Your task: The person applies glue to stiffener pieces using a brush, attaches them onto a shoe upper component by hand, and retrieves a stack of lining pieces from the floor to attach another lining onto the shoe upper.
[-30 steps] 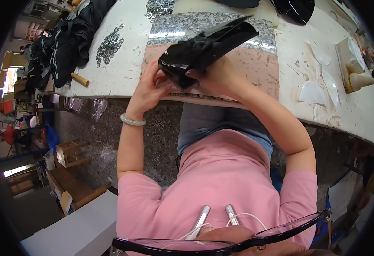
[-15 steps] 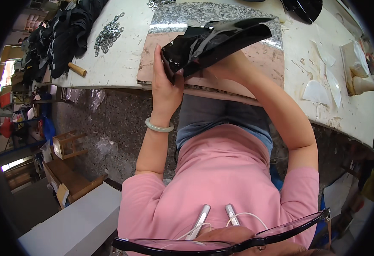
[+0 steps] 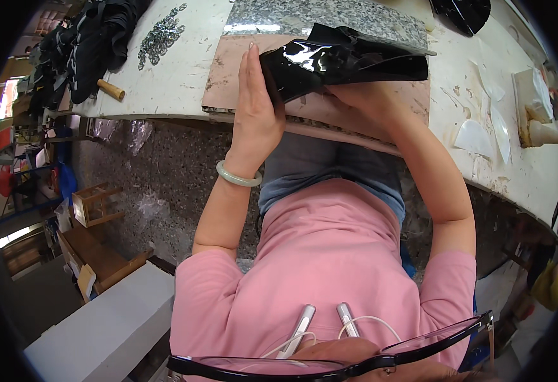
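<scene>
We see the two hands apart, with the glossy black piece (image 3: 314, 69) between them. The left hand (image 3: 257, 114) stands with straight fingers, its palm laid against the piece's left end. The right hand (image 3: 360, 95) reaches beneath its near side; its fingers are hidden, so we cannot tell how they close. Under the piece we see a pinkish board (image 3: 225, 79), then a speckled slab (image 3: 390, 24). Farther left we find metal rings (image 3: 160, 38) and a wooden stick (image 3: 111, 90); to the right, white sheet pieces (image 3: 473, 139).
</scene>
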`<state>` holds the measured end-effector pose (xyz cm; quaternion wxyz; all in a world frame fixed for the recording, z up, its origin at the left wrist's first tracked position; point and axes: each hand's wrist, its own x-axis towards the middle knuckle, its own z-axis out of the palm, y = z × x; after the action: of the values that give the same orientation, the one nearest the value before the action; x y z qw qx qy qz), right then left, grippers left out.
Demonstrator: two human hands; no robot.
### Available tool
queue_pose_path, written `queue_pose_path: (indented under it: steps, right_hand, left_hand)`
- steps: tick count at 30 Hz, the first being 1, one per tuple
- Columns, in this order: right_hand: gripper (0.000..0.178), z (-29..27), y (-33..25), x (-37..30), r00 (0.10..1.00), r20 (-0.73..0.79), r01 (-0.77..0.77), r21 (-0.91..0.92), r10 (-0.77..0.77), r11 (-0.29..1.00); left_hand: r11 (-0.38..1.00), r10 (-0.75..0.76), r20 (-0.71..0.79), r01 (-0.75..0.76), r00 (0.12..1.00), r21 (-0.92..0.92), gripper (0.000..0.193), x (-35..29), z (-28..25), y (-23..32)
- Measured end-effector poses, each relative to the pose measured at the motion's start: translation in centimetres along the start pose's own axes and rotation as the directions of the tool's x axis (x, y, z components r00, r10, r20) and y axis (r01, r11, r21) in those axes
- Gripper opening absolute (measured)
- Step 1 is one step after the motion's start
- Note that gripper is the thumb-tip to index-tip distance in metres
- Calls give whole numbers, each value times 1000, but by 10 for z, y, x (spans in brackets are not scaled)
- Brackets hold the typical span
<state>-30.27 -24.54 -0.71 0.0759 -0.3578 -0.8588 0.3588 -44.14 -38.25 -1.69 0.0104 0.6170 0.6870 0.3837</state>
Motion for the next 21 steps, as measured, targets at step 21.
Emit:
queue_pose_path:
  steps: [21]
  right_hand:
    - [31,-17,5,-3,948,-213,218,-101,-235,971]
  left_hand:
    - [846,346,256,-418,903,330,53,-12,12,26]
